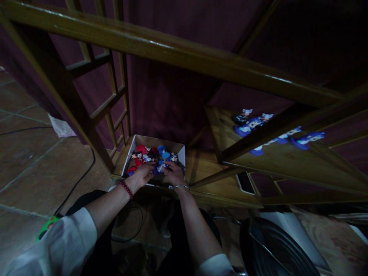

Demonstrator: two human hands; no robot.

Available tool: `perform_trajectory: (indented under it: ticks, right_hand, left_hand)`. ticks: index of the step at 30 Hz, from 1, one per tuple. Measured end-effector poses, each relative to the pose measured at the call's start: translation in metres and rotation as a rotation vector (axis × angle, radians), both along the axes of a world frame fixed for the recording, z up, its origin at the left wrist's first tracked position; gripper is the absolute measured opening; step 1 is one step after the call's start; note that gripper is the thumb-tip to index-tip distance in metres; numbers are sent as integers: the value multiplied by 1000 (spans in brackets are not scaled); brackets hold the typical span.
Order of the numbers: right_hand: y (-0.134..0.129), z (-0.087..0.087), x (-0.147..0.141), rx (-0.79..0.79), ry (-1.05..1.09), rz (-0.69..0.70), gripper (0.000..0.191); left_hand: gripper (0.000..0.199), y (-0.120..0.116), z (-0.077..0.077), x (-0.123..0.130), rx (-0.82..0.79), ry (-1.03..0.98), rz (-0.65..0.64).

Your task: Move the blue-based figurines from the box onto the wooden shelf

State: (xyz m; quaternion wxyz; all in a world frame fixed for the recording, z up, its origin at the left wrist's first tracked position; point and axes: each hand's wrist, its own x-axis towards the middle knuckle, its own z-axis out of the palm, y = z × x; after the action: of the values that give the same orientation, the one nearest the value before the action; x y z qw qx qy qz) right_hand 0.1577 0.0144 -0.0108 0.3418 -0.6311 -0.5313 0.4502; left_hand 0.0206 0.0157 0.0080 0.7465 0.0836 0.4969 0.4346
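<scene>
left hand [144, 173] and right hand [174, 173], fingers curled, holding a small blue-and-white figurine [160, 168] within a shallow white cardboard box [181, 151].

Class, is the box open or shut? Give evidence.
The box is open: figurines show inside it, and the left hand and right hand reach in.

Left hand [143, 174]: fingertips blur into the figurines [148, 155]; whether they grip one cannot be told.
Right hand [174, 173]: fingers partly cover a blue-based figurine [161, 167]; the contact is unclear.
Painted details: too small to read.
Box [182, 148]: near wall partly hidden by the hands.
Shelf figurines [250, 124]: some partly behind a wooden bar [270, 131].
Sleeves [61, 241]: cut off by the bottom edge.
Black seat [276, 247]: cut off there too.
Upper right corner: lost in darkness.
</scene>
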Motion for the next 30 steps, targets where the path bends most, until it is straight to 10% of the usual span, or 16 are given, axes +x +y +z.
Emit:
perform_trajectory:
  ticks: [30]
  right_hand:
    - [-1,-4,0,33,-117,17,30]
  left_hand:
    - [16,-4,-3,0,39,30,-21]
